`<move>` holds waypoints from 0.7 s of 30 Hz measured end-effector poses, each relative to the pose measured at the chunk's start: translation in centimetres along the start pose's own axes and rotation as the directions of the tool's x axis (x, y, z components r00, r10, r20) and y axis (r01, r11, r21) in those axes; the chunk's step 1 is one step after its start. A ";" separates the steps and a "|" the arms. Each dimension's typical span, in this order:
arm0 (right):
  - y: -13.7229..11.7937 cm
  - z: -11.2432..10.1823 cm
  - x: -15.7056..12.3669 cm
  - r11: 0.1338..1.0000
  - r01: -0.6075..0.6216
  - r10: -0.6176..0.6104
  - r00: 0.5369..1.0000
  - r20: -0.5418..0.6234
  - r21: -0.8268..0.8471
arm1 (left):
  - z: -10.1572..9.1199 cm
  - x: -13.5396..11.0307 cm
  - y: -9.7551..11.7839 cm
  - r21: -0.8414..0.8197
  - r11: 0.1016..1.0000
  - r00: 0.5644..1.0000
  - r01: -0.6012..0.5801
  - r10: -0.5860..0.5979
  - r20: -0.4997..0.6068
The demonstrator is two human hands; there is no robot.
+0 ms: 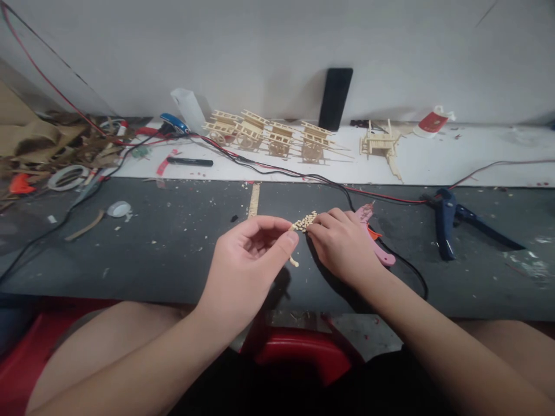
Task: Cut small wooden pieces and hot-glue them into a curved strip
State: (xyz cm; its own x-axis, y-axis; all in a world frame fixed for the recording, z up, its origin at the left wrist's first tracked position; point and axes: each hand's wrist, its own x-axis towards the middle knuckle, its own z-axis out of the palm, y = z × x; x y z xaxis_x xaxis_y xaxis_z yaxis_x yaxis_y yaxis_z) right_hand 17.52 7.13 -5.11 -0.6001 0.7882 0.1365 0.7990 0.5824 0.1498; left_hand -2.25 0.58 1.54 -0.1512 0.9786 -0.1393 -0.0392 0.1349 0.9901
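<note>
My left hand [247, 266] is closed in a pinch, thumb against forefinger, on a small pale wooden piece [294, 262]; its end shows below the thumb and the rest is hidden. A little pile of short wooden bits [306, 222] lies on the grey tabletop just beyond the fingertips. My right hand [340, 242] reaches down at the right side of that pile, fingers bent and together. What its fingertips hold, if anything, is hidden. Right beside this hand lies a pink glue gun [381, 251] with an orange trigger, partly covered by the hand.
Several small wooden model carts [277, 138] stand on the white strip along the wall, with another wooden model [379, 144] farther right. A black phone [336, 99] leans on the wall. Blue-handled cutters [446, 225] lie at right. Cables [277, 169] cross the table; scraps [39, 138] crowd the left.
</note>
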 end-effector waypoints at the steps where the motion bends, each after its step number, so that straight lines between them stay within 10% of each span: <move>1: -0.1 0.0 0.0 1.000 -0.001 0.001 1.000 0.009 -0.011 | 0.0 0.0 0.0 -0.003 1.000 1.000 0.000 0.000 -0.001; 21: -1.0 -0.1 -0.9 1.000 -0.002 0.002 0.999 -0.032 0.019 | -0.1 -0.3 0.2 0.019 1.000 1.000 0.008 -0.008 0.015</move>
State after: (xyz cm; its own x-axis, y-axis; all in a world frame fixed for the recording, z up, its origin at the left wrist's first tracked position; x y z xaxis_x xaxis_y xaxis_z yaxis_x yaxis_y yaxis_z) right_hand 17.28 5.80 -5.28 -0.5990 0.7828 0.1684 0.8007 0.5846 0.1308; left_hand -2.30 0.28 1.75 -0.1363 0.9797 -0.1469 -0.0212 0.1454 0.9891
